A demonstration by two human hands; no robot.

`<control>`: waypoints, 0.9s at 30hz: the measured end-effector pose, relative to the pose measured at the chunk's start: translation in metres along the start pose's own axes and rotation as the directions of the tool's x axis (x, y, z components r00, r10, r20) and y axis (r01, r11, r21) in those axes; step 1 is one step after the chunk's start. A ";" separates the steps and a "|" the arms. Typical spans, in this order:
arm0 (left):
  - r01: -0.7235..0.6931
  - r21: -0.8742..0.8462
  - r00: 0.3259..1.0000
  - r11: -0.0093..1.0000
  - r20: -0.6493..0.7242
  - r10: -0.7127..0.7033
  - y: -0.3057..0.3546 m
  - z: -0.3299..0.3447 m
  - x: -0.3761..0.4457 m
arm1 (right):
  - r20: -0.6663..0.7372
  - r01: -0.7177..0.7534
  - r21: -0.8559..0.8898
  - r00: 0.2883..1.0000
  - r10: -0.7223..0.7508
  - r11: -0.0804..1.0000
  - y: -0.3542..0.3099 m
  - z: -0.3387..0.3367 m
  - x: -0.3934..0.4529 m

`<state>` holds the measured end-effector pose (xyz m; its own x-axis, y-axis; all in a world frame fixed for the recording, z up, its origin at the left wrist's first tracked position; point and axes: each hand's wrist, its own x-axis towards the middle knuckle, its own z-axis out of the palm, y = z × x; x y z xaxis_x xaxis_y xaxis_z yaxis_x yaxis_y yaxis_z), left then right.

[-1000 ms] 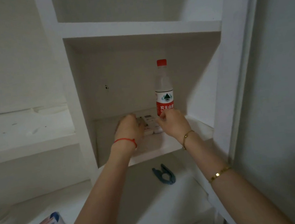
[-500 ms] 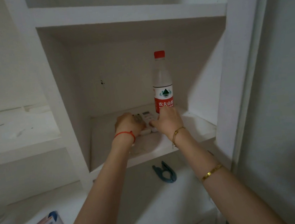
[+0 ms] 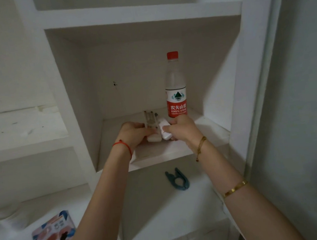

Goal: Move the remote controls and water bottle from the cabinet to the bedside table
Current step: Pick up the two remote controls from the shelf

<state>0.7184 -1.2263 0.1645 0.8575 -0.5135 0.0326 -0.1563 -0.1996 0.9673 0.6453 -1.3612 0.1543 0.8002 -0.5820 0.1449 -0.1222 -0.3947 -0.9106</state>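
Two white remote controls lie side by side on the white cabinet shelf (image 3: 158,155). My left hand (image 3: 135,133) grips the left remote (image 3: 151,123), whose buttons show. My right hand (image 3: 182,128) grips the right remote (image 3: 164,132), its near end lifted slightly. Behind my right hand a clear water bottle (image 3: 175,85) with a red cap and a red and white label stands upright on the same shelf, untouched.
The cabinet niche has walls on both sides and a shelf above. Below it, a blue clip (image 3: 178,180) lies on a white surface. A colourful card or packet (image 3: 53,234) lies at lower left. A grey panel (image 3: 301,102) stands at right.
Both hands have closed around the remotes and drawn them a little toward the shelf's front edge. The bottle has not moved.
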 end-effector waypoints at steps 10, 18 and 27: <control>-0.097 -0.405 0.994 0.909 -0.088 0.067 -0.012 0.000 -0.091 | 0.140 -0.130 0.570 0.988 0.059 0.811 0.001 -0.008 -0.081; -0.090 -0.391 0.991 0.916 -0.127 0.043 -0.038 -0.001 -0.180 | 0.236 -0.156 0.625 0.972 0.005 0.765 0.018 -0.015 -0.167; -0.021 -0.336 0.987 0.942 -0.155 -0.033 -0.079 -0.006 -0.263 | 0.311 -0.198 0.614 0.950 -0.004 0.764 0.048 0.000 -0.237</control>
<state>0.5080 -1.0703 0.0807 0.9279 -0.3708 0.0393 -0.0007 0.1037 0.9946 0.4497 -1.2429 0.0761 0.9436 -0.3304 0.0209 0.1087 0.2496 -0.9622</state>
